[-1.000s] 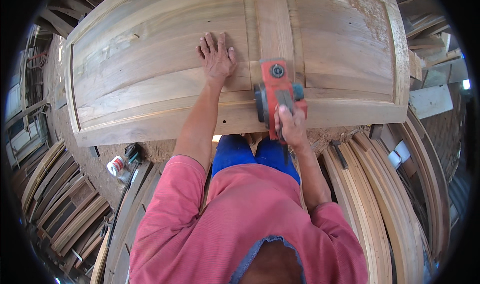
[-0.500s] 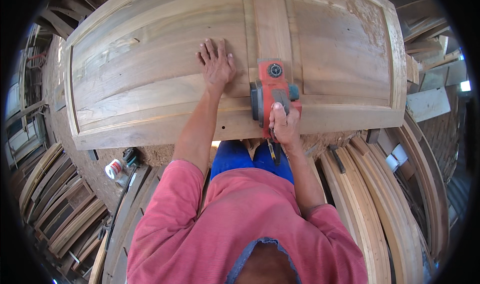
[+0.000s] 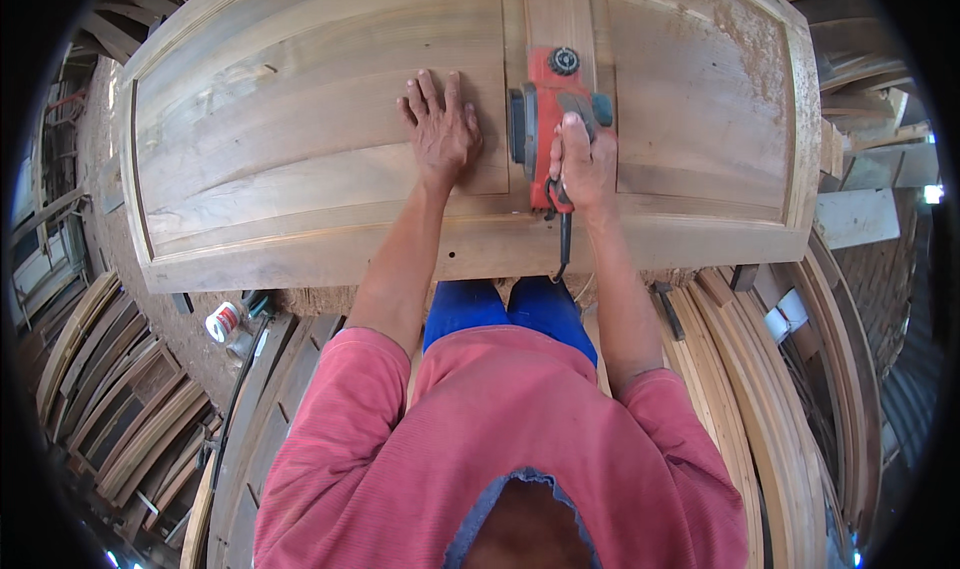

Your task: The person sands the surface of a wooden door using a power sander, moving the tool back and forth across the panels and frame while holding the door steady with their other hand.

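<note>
A large panelled wooden door [image 3: 330, 109] lies flat across the front of me. My right hand [image 3: 587, 164] is wrapped round the rear handle of a red electric planer [image 3: 545, 144], which stands on the door's middle crosspiece [image 3: 562, 9]. A black cord hangs from the planer's back end over the near edge. Flat on the panel just left of the planer rests my left hand [image 3: 440, 134], its fingers spread and holding nothing. The planer's underside is hidden.
Stacked wooden boards [image 3: 740, 369] lie at the right, with a hammer-like tool [image 3: 669, 309] on them. More timber frames [image 3: 130, 399] are piled at the left. A white tub [image 3: 222, 321] stands on the ground near a dark green power tool [image 3: 258, 304].
My right hand has pushed the planer away from me along the crosspiece. The left hand stays on the panel, nearly in place.
</note>
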Demonstrator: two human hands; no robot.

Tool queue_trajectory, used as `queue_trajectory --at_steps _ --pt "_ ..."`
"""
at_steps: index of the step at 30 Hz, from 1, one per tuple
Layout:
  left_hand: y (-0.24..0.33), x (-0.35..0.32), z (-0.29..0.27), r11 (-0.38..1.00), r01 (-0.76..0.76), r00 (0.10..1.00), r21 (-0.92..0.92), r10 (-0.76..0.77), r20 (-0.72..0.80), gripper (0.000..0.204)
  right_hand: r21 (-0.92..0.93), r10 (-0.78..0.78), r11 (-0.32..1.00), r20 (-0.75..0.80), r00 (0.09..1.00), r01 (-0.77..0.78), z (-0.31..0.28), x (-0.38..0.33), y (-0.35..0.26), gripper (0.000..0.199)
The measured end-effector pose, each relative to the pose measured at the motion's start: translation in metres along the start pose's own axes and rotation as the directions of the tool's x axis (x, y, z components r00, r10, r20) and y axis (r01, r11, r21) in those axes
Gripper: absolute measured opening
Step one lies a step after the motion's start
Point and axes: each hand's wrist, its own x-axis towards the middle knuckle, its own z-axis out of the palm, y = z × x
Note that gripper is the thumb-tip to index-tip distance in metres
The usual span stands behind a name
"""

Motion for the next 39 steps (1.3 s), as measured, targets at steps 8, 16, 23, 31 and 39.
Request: queue_trajectory --at_steps 8,16,23,31,39 --pt "0.004 -0.001 -0.002 1.0 0.026 0.999 -0.011 -0.026 0.037 0.062 0.062 -0.003 0.998 0.004 1.0 0.003 0.012 0.059 -0.018 0.043" --pt "0.001 0.001 -0.001 0.999 0.036 0.998 -0.001 -0.036 0.054 0.062 0.047 0.014 0.999 -0.015 1.0 -0.014 0.024 0.113 -0.041 0.041" --pt "0.003 0.004 -0.005 0.998 0.067 0.993 0.007 -0.067 0.101 0.061 0.065 -0.005 0.998 0.013 1.0 0.004 0.035 0.169 -0.059 0.042" --pt "0.003 0.005 -0.008 0.994 0.104 0.974 0.024 -0.106 0.201 0.064 0.089 -0.006 0.996 0.015 1.0 0.005 0.051 0.237 -0.086 0.041" --pt "0.007 0.006 -0.009 0.994 0.108 0.975 0.011 -0.108 0.196 0.064 0.099 -0.012 0.995 0.031 0.999 0.008 0.061 0.315 -0.104 0.044"
